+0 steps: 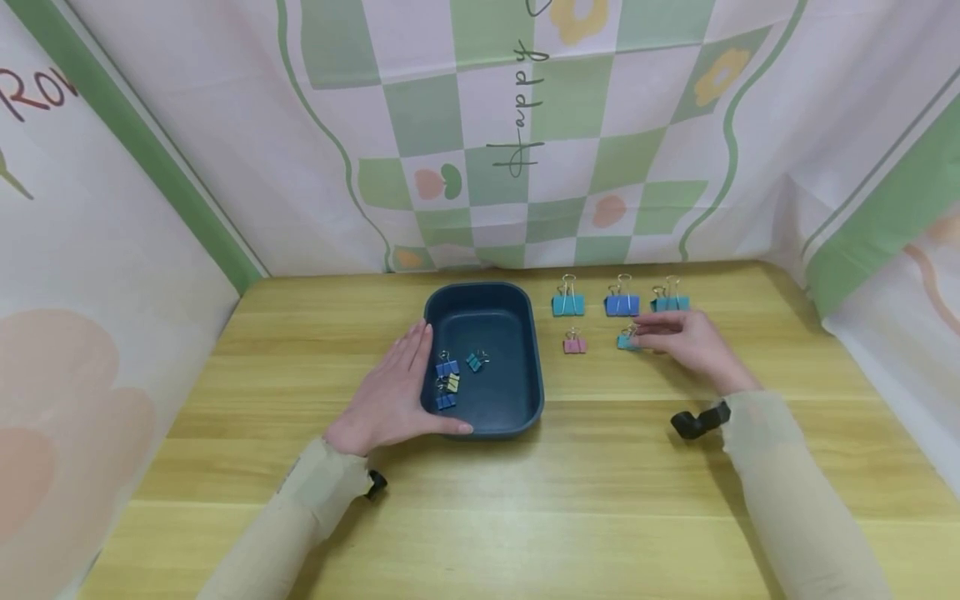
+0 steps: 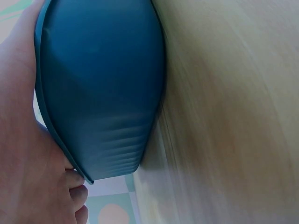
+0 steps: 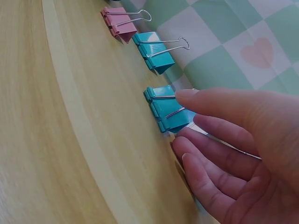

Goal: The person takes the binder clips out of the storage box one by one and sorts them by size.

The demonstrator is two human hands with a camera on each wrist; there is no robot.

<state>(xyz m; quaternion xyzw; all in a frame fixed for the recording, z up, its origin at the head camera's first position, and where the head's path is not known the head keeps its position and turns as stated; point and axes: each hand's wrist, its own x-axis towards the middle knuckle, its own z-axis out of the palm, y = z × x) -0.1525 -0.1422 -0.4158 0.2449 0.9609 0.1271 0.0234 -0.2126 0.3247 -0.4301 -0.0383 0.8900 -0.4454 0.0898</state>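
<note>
My left hand (image 1: 390, 392) rests along the left rim of a dark blue tray (image 1: 531, 375), fingers straight, with the thumb over the near edge. From the left wrist view, the hand lies against the rim and the tray's outer wall (image 2: 103, 79) fills much of the picture. My right hand (image 1: 686, 342) pinches a small teal binder clip (image 1: 626, 342) by its wire handles between thumb and fingers. That teal clip (image 3: 163, 107) appears at or just above the tabletop in the right wrist view. A pink binder clip (image 1: 574, 345) stands to its left.
Behind the small clips stands a row of larger ones: a teal clip (image 1: 567, 306), a blue clip (image 1: 622, 306) and another teal clip (image 1: 671, 303). Several small clips (image 1: 447, 367) lie inside the tray. A patterned curtain (image 1: 495, 200) borders the wooden table (image 1: 525, 517) at the back.
</note>
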